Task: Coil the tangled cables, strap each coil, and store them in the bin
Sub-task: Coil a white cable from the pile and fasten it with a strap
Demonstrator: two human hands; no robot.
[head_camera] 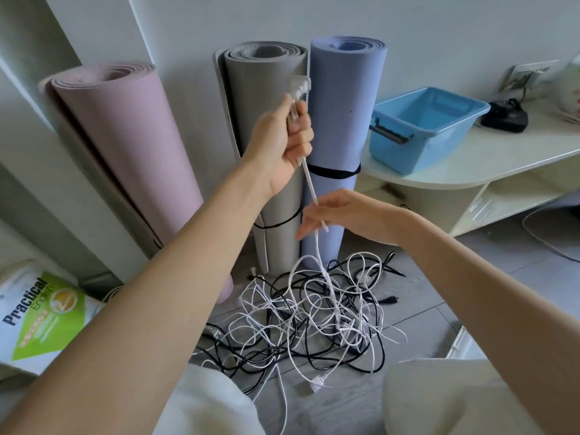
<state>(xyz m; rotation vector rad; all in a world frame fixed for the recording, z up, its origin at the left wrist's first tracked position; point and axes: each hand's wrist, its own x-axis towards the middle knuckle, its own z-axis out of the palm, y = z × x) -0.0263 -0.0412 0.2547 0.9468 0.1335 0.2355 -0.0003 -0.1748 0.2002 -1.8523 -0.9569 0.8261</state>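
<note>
Gripping the plug end of a white cable, my left hand is raised in front of the rolled mats, its fingers curled tightly round the cable just below the white plug, which stands clear above the fist. I read the cable as running taut and slightly slanted from the left fist down to my right hand. The right hand sits lower and just right of the left, thumb and fingers pinching the cable loosely, the remaining fingers relaxed and pointing down.

Below the right hand the same cable drops into the tangled pile of white and black cables lying on the tiled floor. I cannot tell where this cable ends inside the pile. Another white plug lies at the near edge of the pile.

The blue bin stands on the pale counter to the right, well apart from the pile; it has a dark handle on its near end and no cable shows inside it.

Behind the hands three rolled mats stand against the wall: a pink mat, a grey mat and a blue mat. A green and white book lies at lower left.
</note>
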